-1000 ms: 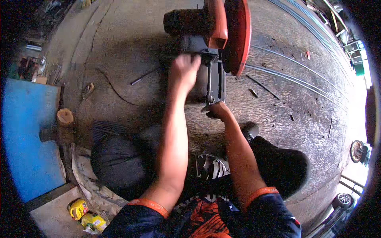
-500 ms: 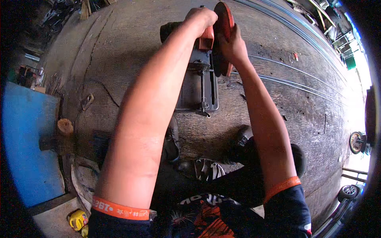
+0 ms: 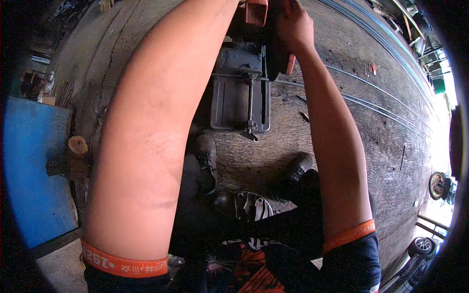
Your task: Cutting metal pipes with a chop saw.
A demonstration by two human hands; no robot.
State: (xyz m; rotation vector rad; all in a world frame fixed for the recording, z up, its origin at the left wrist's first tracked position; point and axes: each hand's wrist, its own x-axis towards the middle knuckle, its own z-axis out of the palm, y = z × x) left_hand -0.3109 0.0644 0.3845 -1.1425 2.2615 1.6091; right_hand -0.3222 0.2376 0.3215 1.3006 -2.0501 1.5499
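A cut-off saw stands on the floor at the top middle, with its dark metal base (image 3: 232, 105) nearest to me. A clamp screw (image 3: 251, 100) lies along that base. The orange saw handle (image 3: 256, 12) and the round orange-red blade guard (image 3: 290, 64) are raised at the top edge, partly cut off. My right hand (image 3: 296, 30) is closed on the guard's right side. My left forearm (image 3: 146, 112) reaches up beside the handle, and its hand is past the top edge, out of view. Thin metal rods (image 3: 359, 101) run rightward from beside the base.
My shoes (image 3: 206, 156) are just below the base. A blue panel (image 3: 34, 171) and a cut log (image 3: 77, 145) are at the left. More long metal rods (image 3: 376, 36) lie at the upper right. A wheel (image 3: 438, 185) and a car (image 3: 420, 254) are at the right.
Both arms have moved farther up, and the saw's handle and guard have risen toward the top edge, baring more of the base. My left hand has left the picture.
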